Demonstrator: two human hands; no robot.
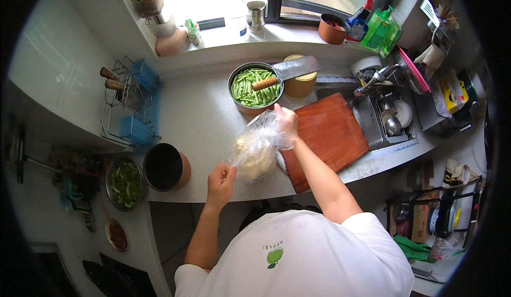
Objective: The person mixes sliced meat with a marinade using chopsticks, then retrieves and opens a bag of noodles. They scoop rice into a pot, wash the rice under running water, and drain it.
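Note:
A clear plastic bag (255, 153) with pale yellowish food in it is stretched between my two hands above the counter. My left hand (220, 183) pinches a corner of the bag on its near left side. Higher up and to the right, my right hand (286, 121) grips the bunched plastic. What the food is, I cannot tell through the film. Behind the bag stands a pot of cut green beans (255, 85). A cleaver (295, 68) with a wooden handle lies across that pot and a lidded tan container (299, 85). The reddish wooden cutting board (325, 133) lies beside my right forearm.
To the right is a sink (364, 121) with dishes; the board overlaps its edge. A dark-inside pot (167, 167) and a bowl of green vegetables (125, 183) stand left. A wire rack (127, 105) holds knives. Bottles and a small pot (332, 29) line the windowsill.

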